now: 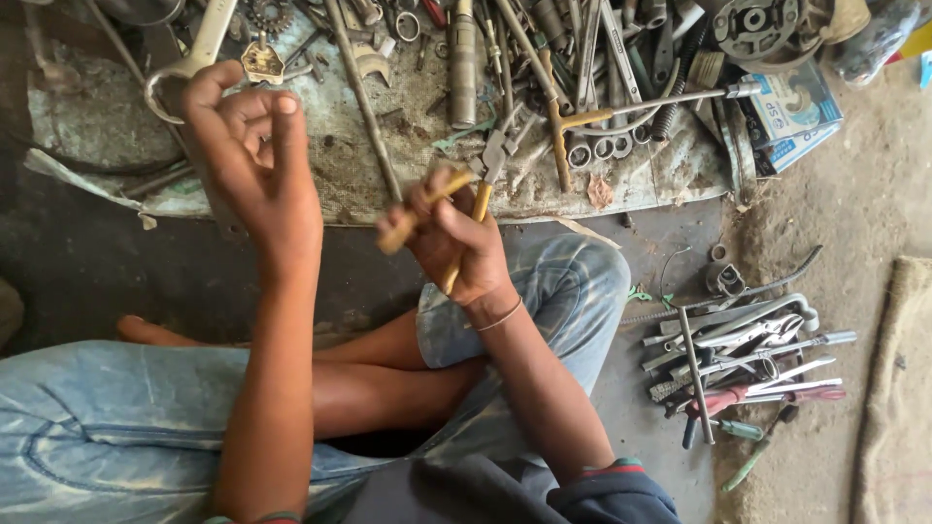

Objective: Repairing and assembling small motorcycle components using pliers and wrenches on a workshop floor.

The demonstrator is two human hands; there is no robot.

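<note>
My right hand (454,245) grips a pair of pliers (464,199) by its yellow-brown handles, jaws pointing away toward the tool pile. My left hand (248,155) is raised at the left, fingers curled with thumb and fingertips pinched together; whether something small is between them I cannot tell. I sit cross-legged on the ground in faded jeans (573,291), both forearms stretched out over my knees.
A dirty sheet (408,184) ahead holds many spanners, rods and sockets (582,78). A large open-end spanner (194,53) lies behind my left hand. Another heap of pliers and screwdrivers (748,359) lies on the ground at right, beside a sack mat (898,388). A blue-white box (791,112) sits at upper right.
</note>
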